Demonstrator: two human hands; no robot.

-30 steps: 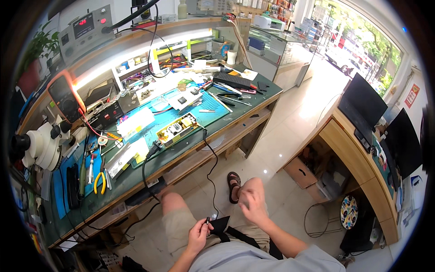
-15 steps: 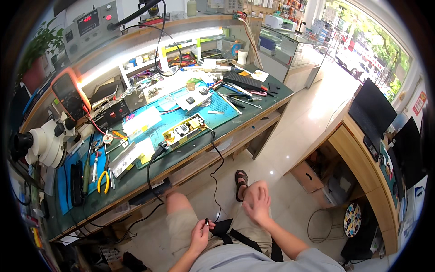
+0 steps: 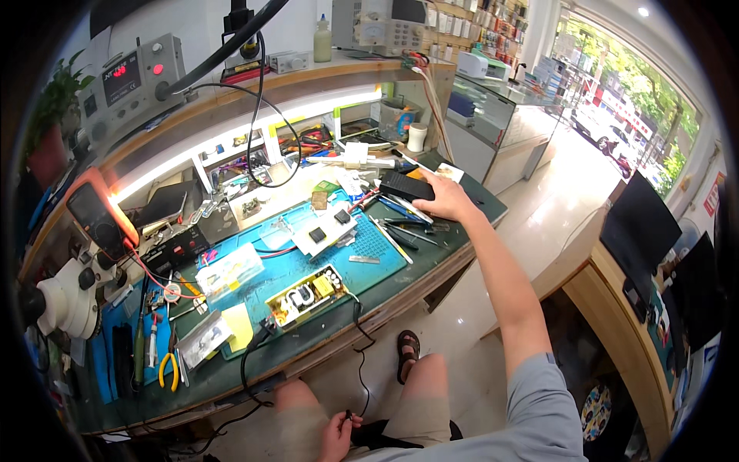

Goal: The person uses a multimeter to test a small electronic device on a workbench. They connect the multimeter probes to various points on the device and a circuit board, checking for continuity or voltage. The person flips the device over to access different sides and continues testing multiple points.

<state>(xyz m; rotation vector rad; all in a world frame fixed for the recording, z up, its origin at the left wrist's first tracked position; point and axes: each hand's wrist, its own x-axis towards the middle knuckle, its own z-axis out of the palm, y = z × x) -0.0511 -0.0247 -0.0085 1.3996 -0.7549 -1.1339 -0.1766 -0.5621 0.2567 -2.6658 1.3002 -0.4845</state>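
At the far right of the bench, my right hand (image 3: 445,197) is stretched out, its fingers and thumb around the near end of a long black plastic case (image 3: 403,185). My left hand (image 3: 336,437) is low over my lap, closed on the small black plug (image 3: 349,415) at the end of a thin black cable (image 3: 360,339). That cable runs up to an opened power supply board (image 3: 306,296) with yellow and white parts, lying on the front of the blue work mat (image 3: 369,269). A black mains plug (image 3: 266,326) meets the board's left end.
Pliers and screwdrivers (image 3: 412,231) lie beside the black case. A white block with black chips (image 3: 323,233) sits on the mat. On the left are a multimeter (image 3: 100,212), yellow-handled pliers (image 3: 168,371) and a microscope (image 3: 65,308). A black cable loop (image 3: 299,146) hangs above the bench.
My right hand has risen from above my right knee to the bench and taken hold of the black case. My left hand stays low with the plug. The view has shifted closer to the bench.
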